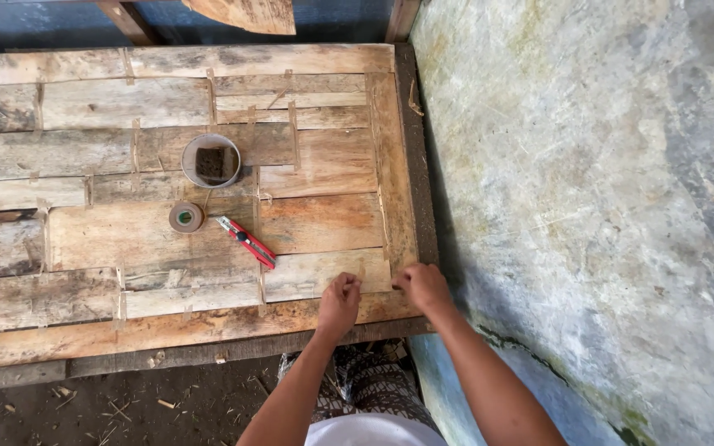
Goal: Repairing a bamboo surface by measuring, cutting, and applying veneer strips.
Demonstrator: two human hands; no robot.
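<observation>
I'm looking straight down at both hands, low on the sheet of patched wood veneer [167,235]. My left hand [339,303] is curled tight, fingers bunched and pressed down on the veneer near its front edge; whether anything is pinched inside them, I cannot tell. My right hand [425,287] is just beside it, fingers also folded in, knuckles up, sitting at the sheet's near right corner by the joint between two strips. I cannot tell if it is gripping something either. The two hands are close but apart, with a small gap of bare wood between them.

Moving outward: up and to the left of my left hand lies a red utility knife [246,242], slanted, its silvery tip pointing toward the upper left. Just beside that tip sits a small roll of brown tape [186,217], lying flat, round, with a greenish core. Above the roll stands a round grey cup [211,160] with a dark square sponge inside it.

The veneer is made of many pale and grey strips joined by short pieces of tape [120,306]. To the right rises a mottled grey wall [588,182]. Along the bottom, dirt floor [117,409] with scattered wood chips.
</observation>
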